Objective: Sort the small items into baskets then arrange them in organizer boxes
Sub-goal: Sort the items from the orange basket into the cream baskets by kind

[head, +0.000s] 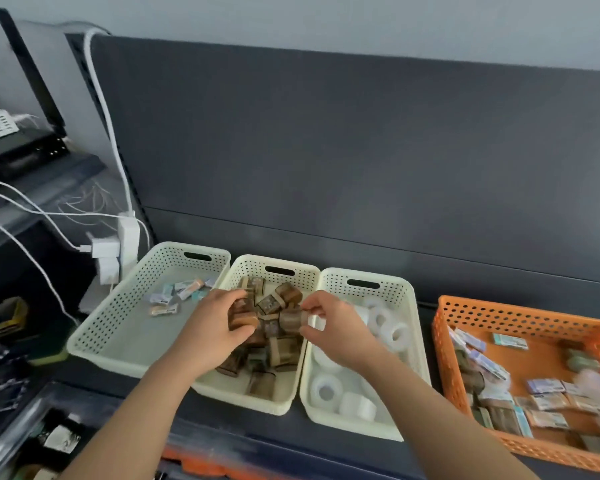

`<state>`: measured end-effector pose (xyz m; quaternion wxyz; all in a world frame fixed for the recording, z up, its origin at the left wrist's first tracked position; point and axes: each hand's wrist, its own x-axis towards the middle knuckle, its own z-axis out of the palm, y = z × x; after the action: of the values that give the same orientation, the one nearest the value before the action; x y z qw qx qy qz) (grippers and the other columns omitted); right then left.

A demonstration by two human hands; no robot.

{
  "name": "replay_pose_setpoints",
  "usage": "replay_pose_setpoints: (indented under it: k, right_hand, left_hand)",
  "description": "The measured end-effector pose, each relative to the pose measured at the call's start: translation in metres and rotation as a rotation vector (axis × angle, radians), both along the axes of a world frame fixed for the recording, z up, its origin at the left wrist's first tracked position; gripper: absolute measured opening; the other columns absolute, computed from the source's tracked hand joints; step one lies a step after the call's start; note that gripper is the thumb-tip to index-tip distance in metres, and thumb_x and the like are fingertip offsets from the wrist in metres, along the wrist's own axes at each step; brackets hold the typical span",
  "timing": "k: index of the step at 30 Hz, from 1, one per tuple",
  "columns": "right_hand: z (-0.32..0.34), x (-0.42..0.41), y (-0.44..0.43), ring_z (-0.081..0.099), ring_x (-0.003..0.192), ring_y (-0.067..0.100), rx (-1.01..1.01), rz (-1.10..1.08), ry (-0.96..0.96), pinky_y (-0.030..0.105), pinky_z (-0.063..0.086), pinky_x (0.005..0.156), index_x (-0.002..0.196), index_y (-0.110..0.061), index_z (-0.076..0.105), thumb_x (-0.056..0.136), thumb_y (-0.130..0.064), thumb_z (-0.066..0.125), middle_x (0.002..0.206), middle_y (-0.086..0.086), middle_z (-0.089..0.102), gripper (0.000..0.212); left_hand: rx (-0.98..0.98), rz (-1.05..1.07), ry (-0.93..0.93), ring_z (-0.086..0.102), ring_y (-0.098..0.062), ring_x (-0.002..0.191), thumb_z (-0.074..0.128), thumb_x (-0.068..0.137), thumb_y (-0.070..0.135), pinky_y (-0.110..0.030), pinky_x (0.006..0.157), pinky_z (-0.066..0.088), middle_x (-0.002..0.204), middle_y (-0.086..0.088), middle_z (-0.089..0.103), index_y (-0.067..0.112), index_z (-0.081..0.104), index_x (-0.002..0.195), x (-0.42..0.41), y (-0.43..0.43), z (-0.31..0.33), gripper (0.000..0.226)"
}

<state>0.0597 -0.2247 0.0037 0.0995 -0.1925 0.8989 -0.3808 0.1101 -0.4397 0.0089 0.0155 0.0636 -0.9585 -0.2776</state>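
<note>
Left hand (pixel 219 317) gripping, right hand (pixel 329 323) pinching — close

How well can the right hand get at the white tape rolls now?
Probably yes: the white rolls lie uncovered in the open basket right beside the right hand. Its fingers, though, pinch a brown roll, so it must drop that first.

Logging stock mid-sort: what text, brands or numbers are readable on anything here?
No text reads clearly.
small packets in the left basket: print blurred, unreadable.
brown rolls: markings blurred, unreadable.
boxed packets in the orange basket: labels too small, blurred.
white rolls: no print visible.
</note>
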Motion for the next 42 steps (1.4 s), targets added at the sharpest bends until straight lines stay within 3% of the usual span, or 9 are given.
replay_pose_setpoints:
  k: [4,13,19,23,26,31,33,37,42]
  right_hand:
    - [-0.012,-0.010,-0.026,0.053,0.098,0.012,0.130,-0.040,0.008,0.018,0.039,0.073,0.112,-0.021,0.056,0.084,-0.014,0.063,0.113,-0.004,0.058,0.030]
    - [-0.019,-0.021,-0.049,0.058,0.094,0.017,0.273,-0.043,0.058,0.034,0.052,0.081,0.108,-0.023,0.056,0.084,-0.017,0.060,0.110,-0.005,0.059,0.025]
    - [-0.010,-0.008,-0.031,0.058,0.105,0.015,0.183,-0.101,0.066,0.030,0.049,0.087,0.116,-0.022,0.059,0.087,-0.022,0.061,0.122,-0.008,0.059,0.028]
    - [0.006,0.011,0.015,0.060,0.099,0.008,0.167,-0.182,0.137,0.024,0.046,0.091,0.126,-0.022,0.057,0.093,-0.027,0.058,0.132,-0.011,0.056,0.034]
    - [0.016,0.027,0.063,0.057,0.104,0.003,0.206,-0.273,0.181,0.014,0.035,0.086,0.130,-0.026,0.055,0.094,-0.031,0.056,0.131,-0.015,0.056,0.036]
    - [0.028,0.049,0.156,0.058,0.112,0.012,0.278,-0.401,0.187,0.021,0.043,0.090,0.128,-0.023,0.058,0.092,-0.027,0.059,0.129,-0.009,0.060,0.036]
    - [0.031,0.056,0.197,0.061,0.106,0.018,0.283,-0.444,0.166,0.027,0.047,0.086,0.123,-0.021,0.062,0.091,-0.024,0.061,0.125,-0.006,0.063,0.033]
    - [0.030,0.062,0.279,0.056,0.117,0.012,0.359,-0.467,0.102,0.017,0.038,0.092,0.129,-0.022,0.059,0.090,-0.027,0.064,0.130,-0.008,0.060,0.039]
    - [0.013,0.051,0.348,0.056,0.117,0.012,0.388,-0.455,-0.011,0.026,0.044,0.098,0.129,-0.027,0.059,0.089,-0.026,0.065,0.130,-0.007,0.061,0.041]
  left_hand:
    - [-0.063,-0.030,-0.019,0.047,-0.017,0.126,0.067,0.088,0.028,-0.033,0.106,0.037,0.141,0.001,0.046,0.023,0.041,0.143,-0.023,-0.019,-0.015,0.061]
    - [-0.154,-0.139,-0.051,0.048,-0.016,0.127,0.062,0.089,0.037,-0.034,0.106,0.042,0.143,0.002,0.047,0.021,0.039,0.144,-0.053,-0.031,-0.032,0.061]
    - [-0.208,-0.168,0.048,0.045,-0.018,0.129,0.053,0.094,0.039,-0.032,0.106,0.039,0.144,0.000,0.046,0.017,0.044,0.142,-0.050,-0.023,-0.020,0.053]
    - [-0.193,-0.173,0.214,0.053,-0.019,0.117,0.053,0.095,0.031,-0.032,0.096,0.044,0.129,0.001,0.059,0.015,0.059,0.128,-0.041,0.009,0.002,0.037]
    - [-0.152,-0.283,0.329,0.059,-0.021,0.105,0.059,0.091,0.026,-0.036,0.090,0.048,0.114,0.000,0.066,0.013,0.067,0.115,-0.038,0.055,0.017,0.028]
    - [-0.082,-0.489,0.419,0.061,-0.023,0.096,0.062,0.088,0.024,-0.035,0.085,0.050,0.101,0.001,0.067,0.014,0.070,0.104,-0.040,0.159,0.028,0.020]
    - [-0.049,-0.552,0.399,0.059,-0.021,0.100,0.056,0.090,0.028,-0.033,0.088,0.046,0.104,0.003,0.066,0.016,0.069,0.107,-0.040,0.203,0.027,0.024]
    - [-0.014,-0.670,0.267,0.051,-0.009,0.111,0.055,0.094,0.032,-0.023,0.093,0.042,0.118,0.009,0.060,0.022,0.061,0.122,-0.042,0.285,0.017,0.031]
    - [-0.060,-0.711,0.060,0.051,-0.007,0.114,0.059,0.093,0.030,-0.023,0.096,0.041,0.129,0.009,0.055,0.023,0.054,0.134,-0.054,0.347,-0.002,0.041]
